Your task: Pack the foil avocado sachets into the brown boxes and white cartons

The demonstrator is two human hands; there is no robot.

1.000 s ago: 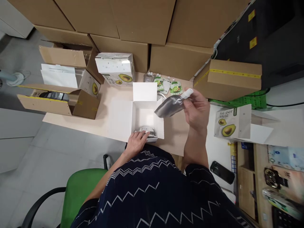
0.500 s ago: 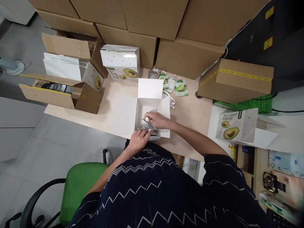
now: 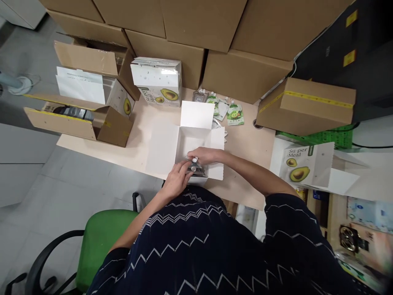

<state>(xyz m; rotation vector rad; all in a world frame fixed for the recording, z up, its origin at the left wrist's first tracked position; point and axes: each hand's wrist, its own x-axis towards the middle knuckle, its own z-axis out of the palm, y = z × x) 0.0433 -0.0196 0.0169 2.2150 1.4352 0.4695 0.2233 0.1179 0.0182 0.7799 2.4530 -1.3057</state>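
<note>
The left hand has bent fingers at 2 capped pouches inside the white box, the right hand meets them just beyond, whether either clamps them I cannot tell, and a green-printed pouch lies farther off.

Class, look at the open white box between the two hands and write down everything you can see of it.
The white box looks like thin card, plain white inside. It stands upright and open on the pale desktop, with flaps spread left, right and at the far side; the right flap's outer edge looks notched. Dark, shiny pouches with pale caps sit inside by its near wall. The right hand reaches in over the right side; the left hand lies over the near left corner.
</note>
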